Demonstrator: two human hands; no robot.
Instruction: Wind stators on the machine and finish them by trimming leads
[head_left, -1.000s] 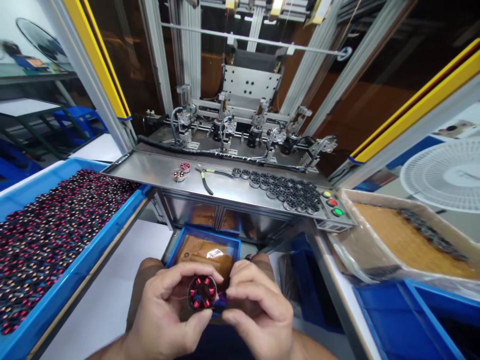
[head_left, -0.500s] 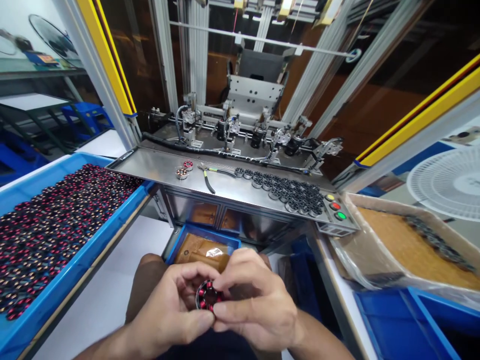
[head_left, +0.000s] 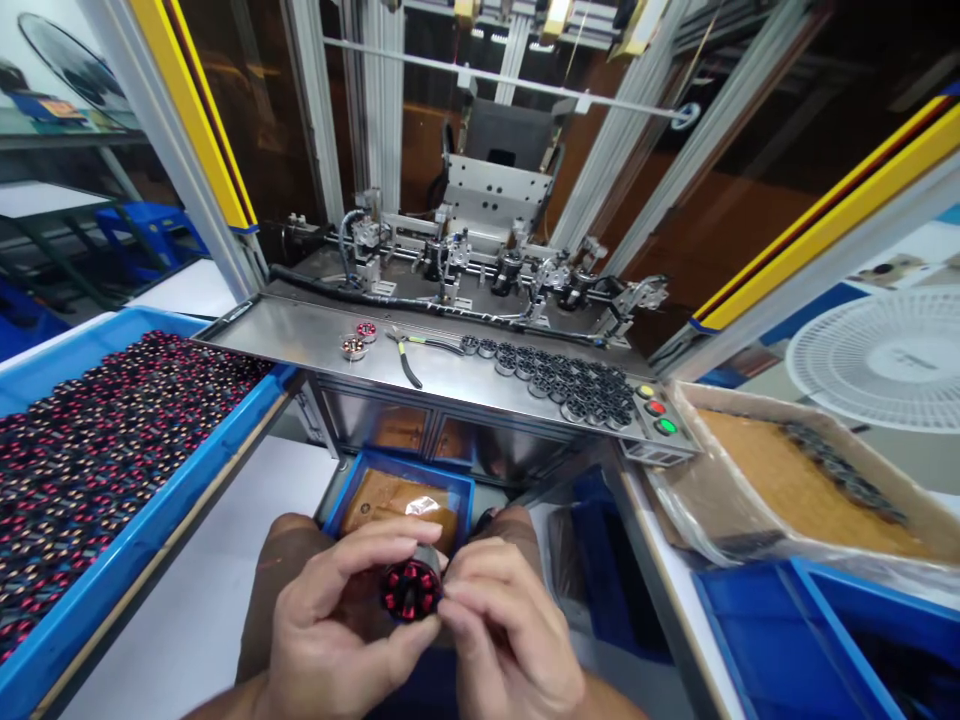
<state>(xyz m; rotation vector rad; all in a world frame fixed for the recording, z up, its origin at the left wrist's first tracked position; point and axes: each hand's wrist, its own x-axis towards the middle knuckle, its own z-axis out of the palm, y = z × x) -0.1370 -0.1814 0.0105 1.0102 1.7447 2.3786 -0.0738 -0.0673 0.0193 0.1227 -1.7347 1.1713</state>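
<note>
A small round motor stator with red copper windings and a dark grey rim is held low in front of my lap, its wound face tilted toward me. My left hand is closed around it, fingers over the top and thumb underneath. At the stator's right edge, the fingertips of my right hand are pinched together and touch it. Whatever lies between those fingertips is too small to make out. On the metal ledge ahead are a red-wound stator, a copper-coloured one and green-and-black cutting pliers.
Many dark stator cores cover the ledge's right part, beside a button box. A blue tray of wound stators stands left. A lined carton and blue bins are right; a small blue tray lies below. Winding fixtures stand behind.
The stator has turned in my left hand, so its wound face now points more toward me. My right hand has shifted from across it to its right edge. The view has moved slightly.
</note>
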